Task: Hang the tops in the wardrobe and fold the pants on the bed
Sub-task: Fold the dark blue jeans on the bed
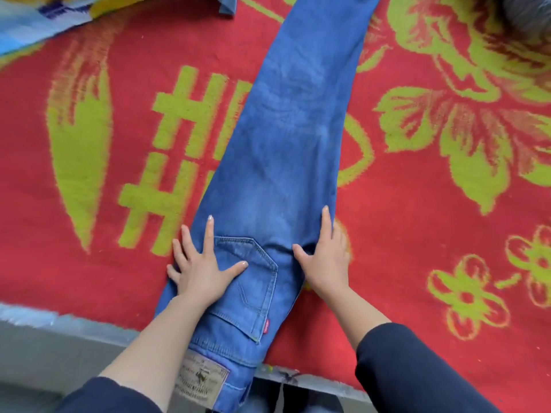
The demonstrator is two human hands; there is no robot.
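Blue jeans (286, 138) on red blanket (417, 222) with yellow-green flowers

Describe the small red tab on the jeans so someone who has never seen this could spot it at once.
On the red and green blanket, blue jeans lie stretched out flat. Near their waistband, by the left hand, is a stitched back pocket. The red tab sticks out of that pocket's right seam, the only red bit on the denim.

The person is wearing a dark navy top; its left sleeve (110, 394) and right sleeve (417, 368) are sitting partway up the forearms, leaving the wrists bare.
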